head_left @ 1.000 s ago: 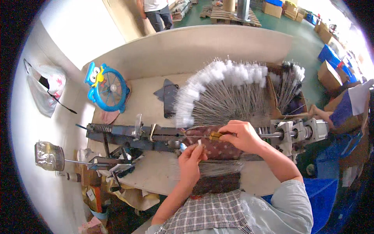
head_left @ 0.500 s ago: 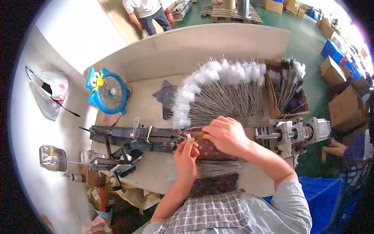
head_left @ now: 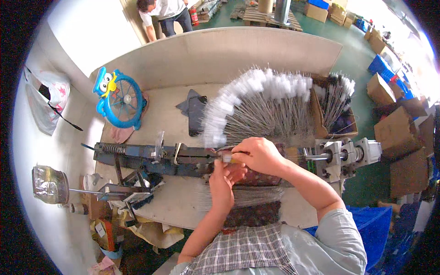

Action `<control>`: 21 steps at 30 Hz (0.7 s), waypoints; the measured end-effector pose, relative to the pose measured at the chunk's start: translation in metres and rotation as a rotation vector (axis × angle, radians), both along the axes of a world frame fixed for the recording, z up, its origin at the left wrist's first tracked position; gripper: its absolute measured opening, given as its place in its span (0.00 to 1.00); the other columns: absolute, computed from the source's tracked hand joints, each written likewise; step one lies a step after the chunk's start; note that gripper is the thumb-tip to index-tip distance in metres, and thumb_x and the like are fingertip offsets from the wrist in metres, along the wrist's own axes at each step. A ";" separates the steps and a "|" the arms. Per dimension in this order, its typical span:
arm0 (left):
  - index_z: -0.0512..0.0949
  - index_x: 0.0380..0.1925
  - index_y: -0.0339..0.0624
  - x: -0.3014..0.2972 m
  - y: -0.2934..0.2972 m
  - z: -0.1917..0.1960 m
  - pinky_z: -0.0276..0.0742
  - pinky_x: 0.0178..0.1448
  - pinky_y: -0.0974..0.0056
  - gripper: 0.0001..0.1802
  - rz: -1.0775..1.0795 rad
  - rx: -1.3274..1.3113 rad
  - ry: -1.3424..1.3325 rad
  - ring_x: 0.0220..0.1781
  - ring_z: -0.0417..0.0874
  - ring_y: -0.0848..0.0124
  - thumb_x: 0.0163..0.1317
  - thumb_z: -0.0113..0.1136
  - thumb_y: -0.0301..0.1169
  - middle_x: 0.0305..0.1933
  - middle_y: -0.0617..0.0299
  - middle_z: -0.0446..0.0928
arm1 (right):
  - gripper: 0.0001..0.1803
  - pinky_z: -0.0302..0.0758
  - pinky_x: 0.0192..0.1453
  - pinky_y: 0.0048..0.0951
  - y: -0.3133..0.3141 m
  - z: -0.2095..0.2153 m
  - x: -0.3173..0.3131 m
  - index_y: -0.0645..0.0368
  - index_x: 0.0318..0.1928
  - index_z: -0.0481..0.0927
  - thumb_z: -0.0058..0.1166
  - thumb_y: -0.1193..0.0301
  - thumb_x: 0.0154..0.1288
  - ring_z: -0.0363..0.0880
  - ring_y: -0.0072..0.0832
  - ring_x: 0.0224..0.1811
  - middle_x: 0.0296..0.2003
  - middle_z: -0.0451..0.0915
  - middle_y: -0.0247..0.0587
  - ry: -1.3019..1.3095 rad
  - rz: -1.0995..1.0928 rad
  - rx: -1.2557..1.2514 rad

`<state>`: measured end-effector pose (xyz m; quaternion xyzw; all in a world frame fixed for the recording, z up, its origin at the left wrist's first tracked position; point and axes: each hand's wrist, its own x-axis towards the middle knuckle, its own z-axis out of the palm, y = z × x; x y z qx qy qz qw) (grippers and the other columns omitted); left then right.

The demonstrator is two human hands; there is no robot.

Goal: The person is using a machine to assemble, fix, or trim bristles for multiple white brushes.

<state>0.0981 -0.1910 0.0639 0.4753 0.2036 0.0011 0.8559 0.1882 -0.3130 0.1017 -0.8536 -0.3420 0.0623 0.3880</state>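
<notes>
My left hand [head_left: 222,185] is just in front of the machine bar, palm turned up, with thumb and fingers apart. Its fingertips are beside a small white-and-yellow piece [head_left: 227,157], too small to name. Reaching in from the right, my right hand [head_left: 260,156] is closed, its thumb and fingers pinched at that piece. Beneath the hands lies dark red dotted cloth [head_left: 259,179]. A bundle of thin wires [head_left: 256,196] rests on the near side of the cloth. Behind my hands fans a large pile of wire-stemmed brushes with white bristle tips [head_left: 256,89].
A long dark machine bar [head_left: 133,158] runs leftward; a motor unit with shaft [head_left: 346,157] stands right. A cardboard box [head_left: 337,133] holds more brushes. A blue cartoon-faced wheel-shaped fan [head_left: 121,101] and a dark phone-like slab [head_left: 197,117] are at the back left. Another person [head_left: 167,13] bends beyond the partition.
The left hand's fingers have loosened from their pinch on a small white piece. My right hand has shifted slightly left. The person beyond the partition has bent lower.
</notes>
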 end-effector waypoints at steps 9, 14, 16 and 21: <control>0.71 0.42 0.42 0.000 -0.006 -0.007 0.70 0.52 0.64 0.17 0.261 -0.355 -0.037 0.45 0.75 0.71 0.67 0.44 0.45 0.42 0.61 0.74 | 0.17 0.69 0.44 0.34 0.015 -0.008 -0.028 0.54 0.36 0.80 0.60 0.60 0.46 0.73 0.31 0.41 0.34 0.77 0.32 -0.485 -0.198 0.007; 0.72 0.39 0.38 0.003 -0.018 -0.006 0.71 0.49 0.67 0.09 0.318 -0.267 -0.038 0.44 0.76 0.72 0.64 0.49 0.31 0.40 0.61 0.75 | 0.16 0.69 0.42 0.33 0.000 -0.005 -0.027 0.51 0.37 0.81 0.62 0.65 0.42 0.74 0.30 0.40 0.34 0.78 0.30 -0.564 -0.153 0.107; 0.72 0.39 0.38 0.002 -0.019 -0.003 0.71 0.48 0.67 0.08 0.320 -0.262 -0.069 0.43 0.76 0.73 0.63 0.51 0.30 0.40 0.62 0.75 | 0.14 0.69 0.43 0.33 -0.001 -0.006 -0.024 0.48 0.36 0.82 0.61 0.66 0.44 0.74 0.30 0.41 0.34 0.78 0.29 -0.610 -0.079 0.086; 0.73 0.38 0.39 0.005 -0.016 -0.011 0.73 0.46 0.68 0.06 0.313 -0.213 -0.110 0.41 0.77 0.75 0.61 0.53 0.27 0.39 0.62 0.75 | 0.13 0.69 0.44 0.33 -0.013 -0.013 -0.020 0.48 0.35 0.82 0.61 0.67 0.45 0.74 0.31 0.42 0.35 0.78 0.29 -0.578 -0.067 0.108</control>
